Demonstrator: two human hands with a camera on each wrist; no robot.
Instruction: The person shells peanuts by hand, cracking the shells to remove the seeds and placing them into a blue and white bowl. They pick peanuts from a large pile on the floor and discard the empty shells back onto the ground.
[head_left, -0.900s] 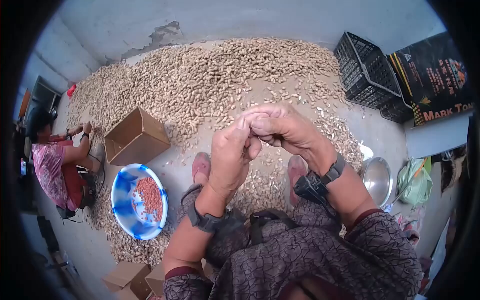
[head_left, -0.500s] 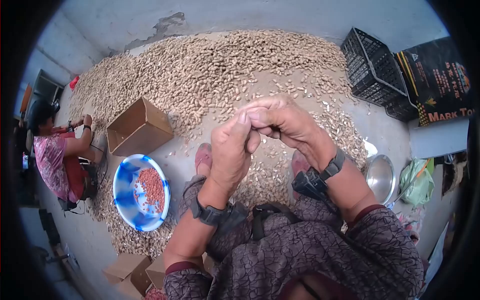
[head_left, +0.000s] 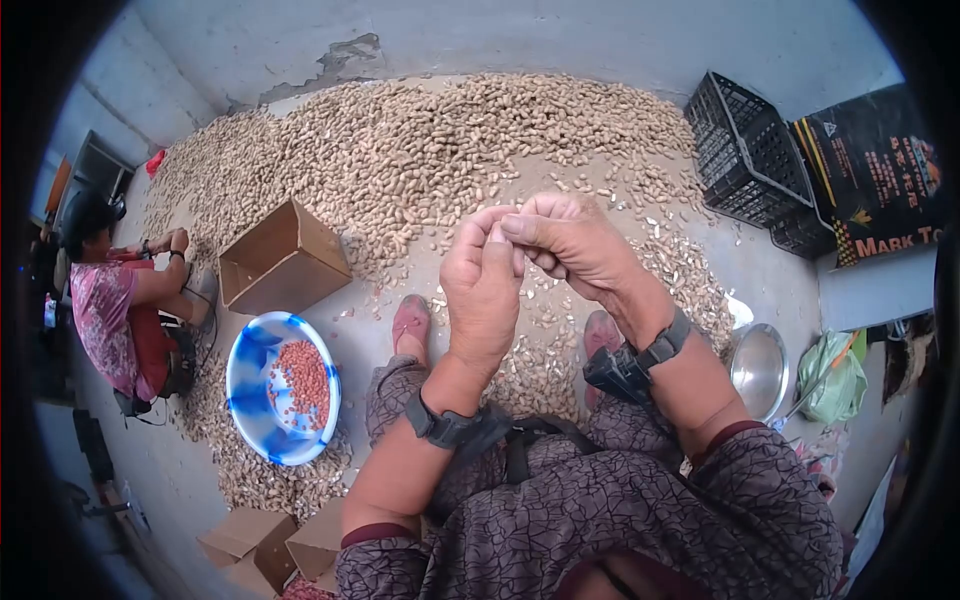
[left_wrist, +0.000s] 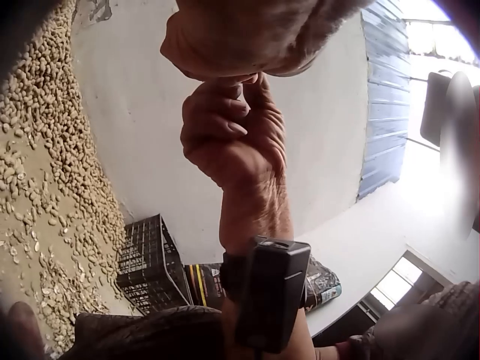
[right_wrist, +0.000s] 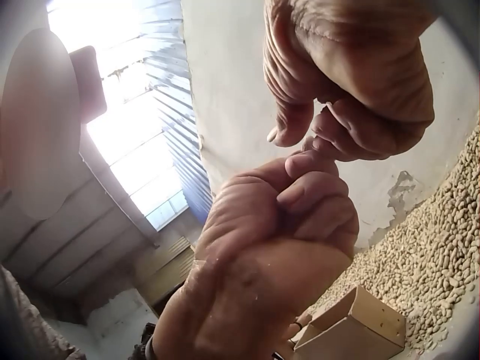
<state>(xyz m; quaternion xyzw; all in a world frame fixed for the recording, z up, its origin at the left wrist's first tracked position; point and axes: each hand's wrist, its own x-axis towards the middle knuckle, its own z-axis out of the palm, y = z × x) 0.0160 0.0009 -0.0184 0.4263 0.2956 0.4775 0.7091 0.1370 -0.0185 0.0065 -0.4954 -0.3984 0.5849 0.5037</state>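
Though the left hand (head_left: 484, 290) stands more upright than before, its curled fingers meet the right hand (head_left: 580, 245), any grasp hidden, with red peanuts (head_left: 303, 378) in a round blue-and-white plastic basin (head_left: 247, 384), tan unshelled peanuts (head_left: 400, 160) heaped beyond.

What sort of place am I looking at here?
Probably a storeroom or shed used for shelling peanuts: there's a big heap of unshelled peanuts, a blue-and-white basin holding reddish kernels, and what look like empty shells strewn beside it.
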